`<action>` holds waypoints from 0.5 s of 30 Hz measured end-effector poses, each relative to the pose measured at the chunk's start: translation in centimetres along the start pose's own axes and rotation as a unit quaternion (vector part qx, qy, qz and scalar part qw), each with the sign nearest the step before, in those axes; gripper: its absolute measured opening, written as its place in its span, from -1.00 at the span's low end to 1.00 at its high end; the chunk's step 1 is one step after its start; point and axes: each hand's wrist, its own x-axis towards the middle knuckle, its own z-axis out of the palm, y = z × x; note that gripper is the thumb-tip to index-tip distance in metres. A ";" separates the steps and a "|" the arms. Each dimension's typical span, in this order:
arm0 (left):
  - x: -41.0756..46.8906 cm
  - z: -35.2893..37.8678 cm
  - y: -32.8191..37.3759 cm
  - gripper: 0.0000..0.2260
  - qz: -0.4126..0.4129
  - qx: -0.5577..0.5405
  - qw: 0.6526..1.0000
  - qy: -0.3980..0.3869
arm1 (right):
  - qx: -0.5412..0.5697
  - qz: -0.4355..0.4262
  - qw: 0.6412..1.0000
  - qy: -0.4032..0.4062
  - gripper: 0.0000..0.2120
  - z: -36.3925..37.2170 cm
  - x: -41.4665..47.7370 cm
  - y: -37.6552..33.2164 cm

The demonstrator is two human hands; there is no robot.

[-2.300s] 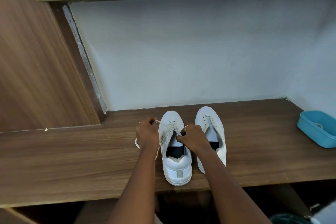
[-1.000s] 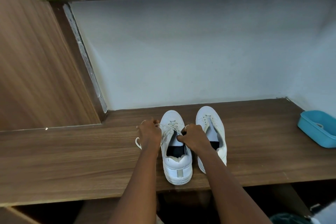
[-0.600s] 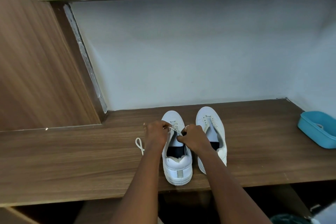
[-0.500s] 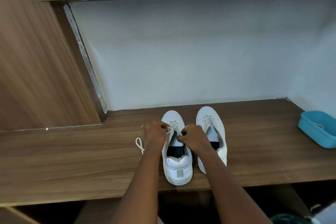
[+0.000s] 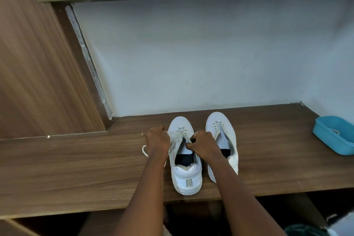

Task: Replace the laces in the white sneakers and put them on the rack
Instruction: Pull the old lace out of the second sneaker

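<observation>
On the wooden shelf (image 5: 76, 168), near its front edge, the lace (image 5: 180, 133) of the left sneaker (image 5: 186, 176) is being gripped by the curled left hand (image 5: 156, 140) and pinched by the right hand (image 5: 204, 144).

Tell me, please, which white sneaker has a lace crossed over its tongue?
The left sneaker, farther from the blue tub; the right sneaker's eyelets look bare.

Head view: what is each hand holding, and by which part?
Left hand grips the lace along its loose run beside the laced sneaker. Right hand grips that sneaker's eyelet edge; whether it also pinches lace is unclear.
</observation>
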 end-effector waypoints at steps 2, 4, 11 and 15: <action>-0.2 0.1 0.2 -0.64 0.053 0.058 0.996 -0.045 | -0.002 -0.002 1.000 0.001 -0.81 0.1 0.0 0.0; -0.3 0.4 0.3 -0.68 0.096 0.077 0.990 -0.073 | 0.000 0.000 1.000 0.003 -0.79 0.1 0.1 0.1; -0.6 0.4 0.9 -0.83 0.033 -0.004 0.999 -0.041 | 0.007 0.002 1.000 0.001 -0.68 0.1 -0.1 0.1; -0.5 0.2 0.6 -0.77 -0.021 -0.077 0.997 -0.010 | 0.007 0.000 1.000 0.002 -0.78 0.0 -0.1 0.0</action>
